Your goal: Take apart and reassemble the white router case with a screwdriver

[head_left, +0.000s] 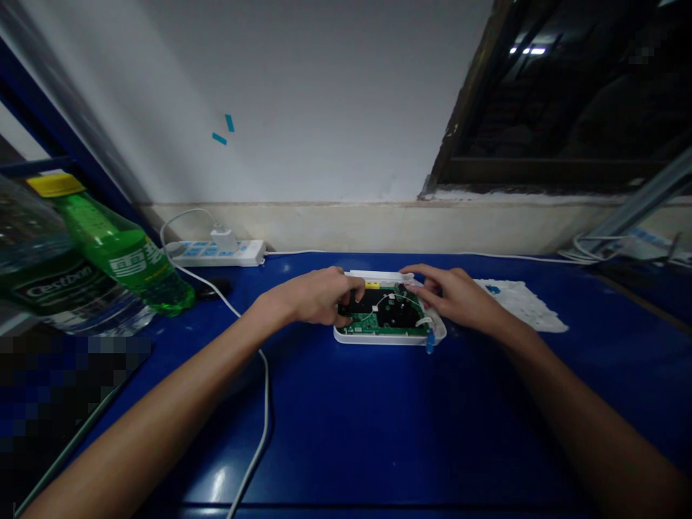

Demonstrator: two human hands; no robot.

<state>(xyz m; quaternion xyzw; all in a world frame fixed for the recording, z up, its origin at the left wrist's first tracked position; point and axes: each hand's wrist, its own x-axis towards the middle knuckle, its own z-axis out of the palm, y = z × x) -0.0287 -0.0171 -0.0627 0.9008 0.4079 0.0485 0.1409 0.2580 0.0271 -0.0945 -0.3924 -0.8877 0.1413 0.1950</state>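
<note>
A white plastic casing (378,342) lies open on the blue table, with a green circuit board (360,326) inside it. The board carries black plates, a yellow label and a thin white wire (381,303). My left hand (321,297) is curled over the casing's left end, thumb and fingers closed on the board's left side; the fingertips are partly hidden. At the far right corner, my right hand (451,292) grips the casing, forefinger along the back rim and thumb at the board's edge. A small blue piece (430,342) hangs at the front right corner.
A white cloth or paper (522,306) lies right of the casing. To the left stand a green bottle (130,252) and a large water bottle (65,281). A power strip (246,252) sits by the wall; its white cable (264,411) crosses the table's left side.
</note>
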